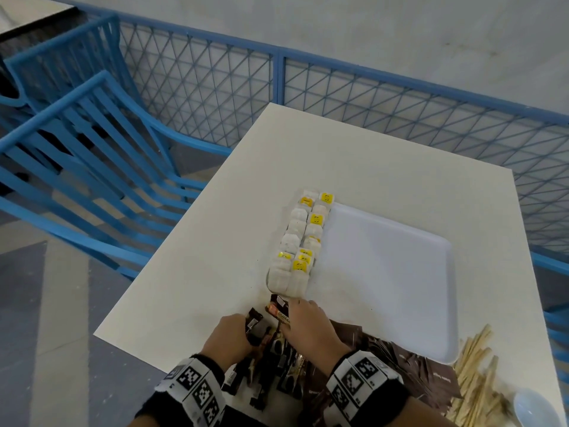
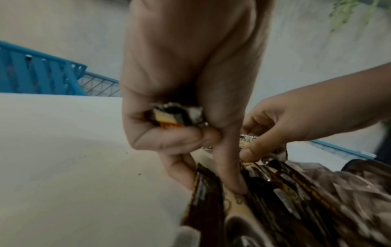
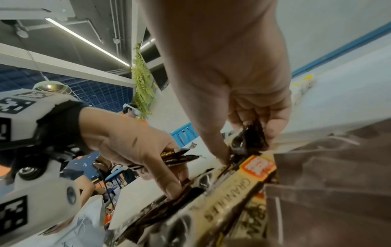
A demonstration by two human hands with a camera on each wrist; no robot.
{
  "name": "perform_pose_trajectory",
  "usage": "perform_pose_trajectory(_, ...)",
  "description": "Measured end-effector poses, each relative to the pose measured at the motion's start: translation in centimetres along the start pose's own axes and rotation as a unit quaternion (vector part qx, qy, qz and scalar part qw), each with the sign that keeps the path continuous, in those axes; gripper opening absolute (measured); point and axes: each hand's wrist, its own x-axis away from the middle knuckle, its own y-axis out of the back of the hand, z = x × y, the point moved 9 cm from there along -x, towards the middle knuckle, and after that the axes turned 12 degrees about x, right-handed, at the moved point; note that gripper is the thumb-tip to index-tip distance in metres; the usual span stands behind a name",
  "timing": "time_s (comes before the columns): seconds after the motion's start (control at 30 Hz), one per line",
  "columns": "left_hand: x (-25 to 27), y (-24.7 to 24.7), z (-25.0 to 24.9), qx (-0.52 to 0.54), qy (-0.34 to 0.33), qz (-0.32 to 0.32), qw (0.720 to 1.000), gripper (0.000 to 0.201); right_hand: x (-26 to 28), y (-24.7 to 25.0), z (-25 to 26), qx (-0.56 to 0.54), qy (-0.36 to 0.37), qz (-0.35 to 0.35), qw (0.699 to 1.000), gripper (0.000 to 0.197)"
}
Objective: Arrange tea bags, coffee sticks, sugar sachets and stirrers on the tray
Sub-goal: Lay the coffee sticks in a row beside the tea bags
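A white tray [image 1: 388, 272] lies on the table, with tea bags [image 1: 300, 241] in two columns along its left side. Dark coffee sticks [image 1: 274, 355] are heaped at the table's near edge. My left hand [image 1: 243, 329] grips a small bundle of coffee sticks [image 2: 175, 117] in its curled fingers, while one finger presses on the heap. My right hand [image 1: 295, 315] pinches more sticks [image 3: 251, 138] just right of it, near the tray's front left corner. Brown sugar sachets [image 1: 415, 374] and wooden stirrers [image 1: 474, 380] lie to the right.
A pale bowl-like object [image 1: 535, 408] sits at the table's near right corner. Blue chairs [image 1: 77, 143] stand to the left, and a blue mesh fence [image 1: 369, 97] runs behind the table [image 1: 200, 257].
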Motion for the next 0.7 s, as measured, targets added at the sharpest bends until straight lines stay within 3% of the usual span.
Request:
perform_pose_trajectory(0.13, -0.4, 0.2, 0.4, -0.018, 0.0, -0.008, 1.0, 0.032, -0.5, -0.7, -0.6, -0.038, -0.013, 0.025, 0.999, 0.023)
perform_pose_trajectory(0.33, -0.5, 1.2, 1.1, 0.024, -0.016, -0.007, 1.0, 0.031, 0.1, 0.5, -2.8, -0.143, -0.059, 0.023, 0.988, 0.035)
perform_pose_trajectory(0.57, -1.1, 2.9, 1.3, 0.092, -0.022, -0.019, 0.995, 0.017, 0.0, 0.0, -2.2, -0.085, -0.088, 0.037, 0.992, 0.044)
perform_pose_trajectory(0.7, -0.9, 3.8, 0.8, 0.184, -0.027, -0.025, 0.982, 0.004, -0.6, -0.2, -0.8, -0.04, -0.076, 0.036, 0.996, 0.036)
